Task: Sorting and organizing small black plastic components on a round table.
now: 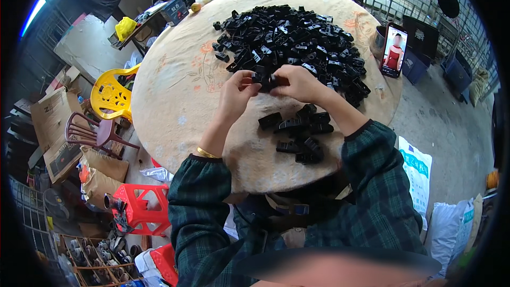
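Both hands, left hand (236, 93) and right hand (300, 84), pinch 1 black clip (265, 79), seemingly; clip pile (292, 42) beyond.

Small black plastic clip (265, 81) pinched above the round table (175, 95).

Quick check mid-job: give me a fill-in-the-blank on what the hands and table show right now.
1. Both hands, left hand and right hand, hold a small ____ plastic part between them.
2. The big pile of parts lies on a ____ table.
3. A phone stands at the table's ____ edge.
4. The chair left of the table is ____.

Missing words: black; round; right; yellow
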A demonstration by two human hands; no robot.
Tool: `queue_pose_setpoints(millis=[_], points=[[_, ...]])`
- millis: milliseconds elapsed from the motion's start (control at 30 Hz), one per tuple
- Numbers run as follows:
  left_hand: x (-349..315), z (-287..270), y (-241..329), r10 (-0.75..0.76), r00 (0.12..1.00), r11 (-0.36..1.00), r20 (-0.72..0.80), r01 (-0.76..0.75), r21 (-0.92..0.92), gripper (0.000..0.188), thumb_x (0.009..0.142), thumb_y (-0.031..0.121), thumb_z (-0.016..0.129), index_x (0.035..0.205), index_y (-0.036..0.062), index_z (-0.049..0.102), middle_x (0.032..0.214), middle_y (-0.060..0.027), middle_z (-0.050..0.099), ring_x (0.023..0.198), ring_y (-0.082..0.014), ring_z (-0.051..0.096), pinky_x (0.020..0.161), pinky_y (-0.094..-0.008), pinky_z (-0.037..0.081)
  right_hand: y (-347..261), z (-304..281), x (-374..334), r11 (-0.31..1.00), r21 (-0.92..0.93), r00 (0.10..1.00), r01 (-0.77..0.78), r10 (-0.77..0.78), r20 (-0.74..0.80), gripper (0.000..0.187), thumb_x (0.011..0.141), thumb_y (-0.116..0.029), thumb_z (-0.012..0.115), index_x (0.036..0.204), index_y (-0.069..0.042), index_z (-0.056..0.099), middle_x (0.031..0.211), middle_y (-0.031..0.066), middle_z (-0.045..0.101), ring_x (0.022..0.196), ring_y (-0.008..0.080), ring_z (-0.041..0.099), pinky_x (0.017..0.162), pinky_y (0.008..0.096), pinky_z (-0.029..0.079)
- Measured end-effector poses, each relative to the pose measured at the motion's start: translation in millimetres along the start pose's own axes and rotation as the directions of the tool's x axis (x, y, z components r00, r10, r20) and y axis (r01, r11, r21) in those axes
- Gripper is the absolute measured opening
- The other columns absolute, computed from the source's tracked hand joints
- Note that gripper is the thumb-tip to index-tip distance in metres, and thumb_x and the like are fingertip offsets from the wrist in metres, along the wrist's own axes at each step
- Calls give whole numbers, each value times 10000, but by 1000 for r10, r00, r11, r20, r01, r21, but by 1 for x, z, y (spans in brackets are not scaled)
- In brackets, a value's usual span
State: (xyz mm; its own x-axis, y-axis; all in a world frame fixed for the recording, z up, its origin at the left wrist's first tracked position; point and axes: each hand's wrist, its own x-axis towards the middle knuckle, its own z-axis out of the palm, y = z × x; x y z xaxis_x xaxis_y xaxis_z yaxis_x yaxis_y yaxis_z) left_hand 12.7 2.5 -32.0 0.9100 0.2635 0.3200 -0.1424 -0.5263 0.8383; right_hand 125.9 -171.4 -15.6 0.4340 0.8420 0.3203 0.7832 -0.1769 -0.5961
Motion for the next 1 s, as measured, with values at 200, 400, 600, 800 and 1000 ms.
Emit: queue_pose_setpoints(millis=[200,400,600,800,1000], points=[[-7,12,12,-150,988,900,-30,124,-417,241,812,-28,623,1046,-22,568,902,-91,636,833,-133,615,754,-251,516,-12,11,-1,935,336,990,111,-76,-118,334,769,-34,652,1090,12,574,901,180,612,848,288,616,748,332,483],[-5,8,18,-68,994,942,-88,35,-334,266,833,-4,618,1092,-2,558,959,-77,645,855,-114,608,773,-248,509,-10,17,-2,927,316,950,201,-105,-294,373,790,28,612,1157,28,551,947,129,623,783,154,612,697,272,496],[-7,12,19,-66,982,893,-179,-22,-450,256,801,-44,633,1053,-22,593,940,-80,664,866,-112,617,771,-235,498,-24,14,-4,967,33,884,253,-217,-415,322,766,2,645,1083,23,587,892,150,607,736,235,618,644,291,489],[-10,17,20,-100,990,850,-104,31,-526,309,818,-4,643,1118,-25,573,928,-55,652,837,-90,600,769,-226,491,-23,14,-7,958,-68,875,279,-282,-394,328,731,-12,662,1053,4,603,858,137,584,733,286,597,644,333,487],[-15,23,24,-132,985,684,-107,12,-730,327,827,33,650,1136,-19,560,887,-39,637,795,-81,588,750,-205,477,-37,19,-8,924,-185,821,336,-383,-424,334,705,0,683,1034,-14,622,857,104,566,725,264,591,620,327,488]])
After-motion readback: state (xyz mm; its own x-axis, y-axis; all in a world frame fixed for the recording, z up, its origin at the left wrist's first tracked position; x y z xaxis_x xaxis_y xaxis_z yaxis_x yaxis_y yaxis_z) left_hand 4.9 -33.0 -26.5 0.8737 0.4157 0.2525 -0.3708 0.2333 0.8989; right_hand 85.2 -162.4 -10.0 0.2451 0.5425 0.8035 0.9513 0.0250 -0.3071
